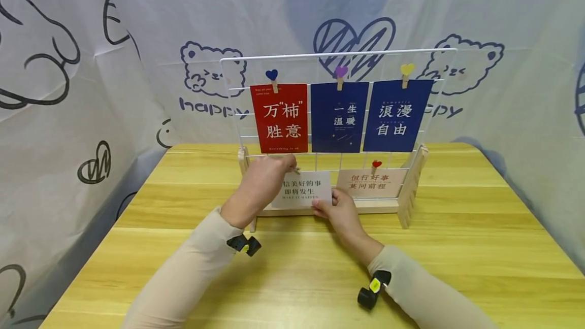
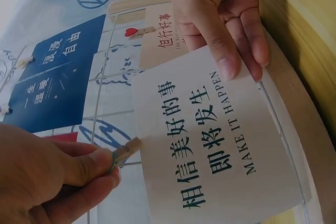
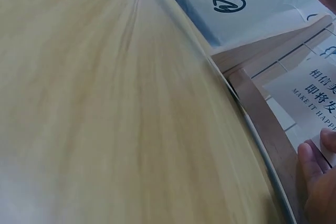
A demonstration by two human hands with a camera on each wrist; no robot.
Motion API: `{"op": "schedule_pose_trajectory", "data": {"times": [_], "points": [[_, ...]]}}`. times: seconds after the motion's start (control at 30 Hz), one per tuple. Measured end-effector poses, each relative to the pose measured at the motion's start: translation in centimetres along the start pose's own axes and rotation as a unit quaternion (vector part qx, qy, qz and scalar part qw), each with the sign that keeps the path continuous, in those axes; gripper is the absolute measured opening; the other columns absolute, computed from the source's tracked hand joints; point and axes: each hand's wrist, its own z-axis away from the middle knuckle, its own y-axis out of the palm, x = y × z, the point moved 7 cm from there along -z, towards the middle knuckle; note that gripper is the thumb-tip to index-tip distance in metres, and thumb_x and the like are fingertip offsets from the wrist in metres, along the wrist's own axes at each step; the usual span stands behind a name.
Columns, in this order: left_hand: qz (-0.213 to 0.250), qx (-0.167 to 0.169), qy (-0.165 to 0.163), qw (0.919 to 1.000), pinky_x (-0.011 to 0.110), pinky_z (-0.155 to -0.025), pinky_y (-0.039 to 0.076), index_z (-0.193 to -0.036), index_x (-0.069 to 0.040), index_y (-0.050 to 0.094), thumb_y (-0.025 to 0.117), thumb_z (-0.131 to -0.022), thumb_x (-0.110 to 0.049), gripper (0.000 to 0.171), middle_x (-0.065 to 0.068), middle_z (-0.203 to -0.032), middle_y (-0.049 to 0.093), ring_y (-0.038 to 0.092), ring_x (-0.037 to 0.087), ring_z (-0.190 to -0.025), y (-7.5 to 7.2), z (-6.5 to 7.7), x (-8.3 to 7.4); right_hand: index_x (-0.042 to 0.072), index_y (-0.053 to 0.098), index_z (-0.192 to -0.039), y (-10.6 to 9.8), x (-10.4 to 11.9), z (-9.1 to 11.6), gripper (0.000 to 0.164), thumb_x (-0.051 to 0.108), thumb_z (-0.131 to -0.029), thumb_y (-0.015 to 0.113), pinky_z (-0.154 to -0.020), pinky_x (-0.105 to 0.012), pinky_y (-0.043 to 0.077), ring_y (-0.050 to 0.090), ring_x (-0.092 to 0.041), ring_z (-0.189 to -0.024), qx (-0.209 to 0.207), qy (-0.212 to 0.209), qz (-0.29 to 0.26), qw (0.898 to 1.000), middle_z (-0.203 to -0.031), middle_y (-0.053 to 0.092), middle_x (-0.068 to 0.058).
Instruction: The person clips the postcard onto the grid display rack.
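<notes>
A white card [image 1: 307, 190] printed with dark Chinese characters and "MAKE IT HAPPEN" stands against the lower part of a white wire grid rack [image 1: 338, 55]. My right hand [image 1: 343, 216] pinches its lower right corner between thumb and fingers. With thumb and fingertips, my left hand [image 1: 262, 179] pinches a small wooden clothespin [image 2: 128, 150] with a green part mostly hidden by the fingers. The clothespin's tip is right at the card's top edge in the left wrist view. Beside the white card, a beige card [image 1: 372, 187] hangs under a red heart clothespin [image 1: 376, 165].
Above hang a red card [image 1: 280, 121] and two blue cards [image 1: 338, 133], each under a heart clothespin. The rack's wooden base [image 1: 379, 208] stands on a yellow wooden table [image 1: 311, 278]. A white curtain with drawings [image 1: 269, 9] hangs behind.
</notes>
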Motion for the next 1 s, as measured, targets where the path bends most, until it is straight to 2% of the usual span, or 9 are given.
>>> {"op": "schedule_pose_trajectory", "data": {"times": [0.1, 0.3, 0.4, 0.6, 0.7, 1.0], "points": [[-0.020, 0.000, 0.010, 0.9997, 0.032, -0.062, 0.057, -0.095, -0.010, 0.072, 0.060, -0.090, 0.006, 0.020, 0.005, -0.095, 0.074, 0.072, 0.023, -0.076, 0.1, -0.1, -0.6, -0.015, 0.057, -0.115, -0.1, 0.1, 0.1, 0.029, -0.013, -0.087, 0.064, -0.080, -0.040, 0.057, 0.070, -0.024, -0.082, -0.007, 0.000, -0.007, 1.000, -0.107, 0.064, -0.030], [-0.055, -0.029, 0.060, 0.9963, 0.028, -0.055, 0.056, -0.092, -0.009, 0.072, 0.062, -0.090, 0.005, 0.017, 0.003, -0.088, 0.074, 0.070, 0.019, -0.068, 0.3, -0.5, -2.0, -0.013, 0.057, -0.118, -0.2, 0.0, 0.2, 0.031, -0.011, -0.088, 0.064, -0.079, -0.040, 0.057, 0.070, -0.025, -0.083, -0.020, 0.004, -0.007, 1.000, -0.108, 0.065, -0.029], [-0.069, -0.028, 0.073, 0.9945, 0.025, -0.055, 0.055, -0.091, -0.008, 0.072, 0.063, -0.090, 0.004, 0.015, 0.003, -0.086, 0.074, 0.070, 0.017, -0.066, 0.7, -0.7, -2.3, -0.012, 0.058, -0.118, -0.2, -0.2, 0.3, 0.031, -0.010, -0.088, 0.065, -0.079, -0.039, 0.057, 0.070, -0.024, -0.083, -0.024, 0.006, -0.002, 1.000, -0.107, 0.065, -0.028], [-0.088, -0.011, 0.067, 0.9939, 0.026, -0.060, 0.057, -0.090, -0.007, 0.072, 0.065, -0.091, 0.001, 0.011, 0.004, -0.087, 0.074, 0.070, 0.018, -0.072, 0.8, -1.2, -2.2, -0.012, 0.058, -0.118, 0.1, -0.2, 0.2, 0.030, -0.009, -0.089, 0.065, -0.077, -0.039, 0.058, 0.070, -0.025, -0.084, -0.026, -0.003, 0.001, 1.000, -0.108, 0.065, -0.028], [-0.095, 0.000, 0.065, 0.9934, 0.026, -0.059, 0.056, -0.088, -0.007, 0.072, 0.067, -0.091, -0.004, 0.007, 0.004, -0.084, 0.073, 0.069, 0.018, -0.069, 0.6, -1.4, -2.2, -0.011, 0.060, -0.117, 0.2, -0.2, 0.2, 0.030, -0.008, -0.088, 0.065, -0.076, -0.038, 0.058, 0.070, -0.025, -0.084, -0.031, -0.008, 0.005, 0.999, -0.107, 0.066, -0.028], [-0.093, 0.056, 0.053, 0.9927, 0.030, -0.063, 0.057, -0.088, -0.008, 0.073, 0.069, -0.090, -0.007, 0.004, 0.003, -0.084, 0.073, 0.070, 0.021, -0.071, 1.3, -2.0, -2.1, -0.014, 0.060, -0.115, 0.2, -0.4, -0.1, 0.029, -0.009, -0.087, 0.067, -0.075, -0.033, 0.058, 0.070, -0.023, -0.082, -0.049, -0.015, -0.004, 0.999, -0.104, 0.066, -0.030]]}}
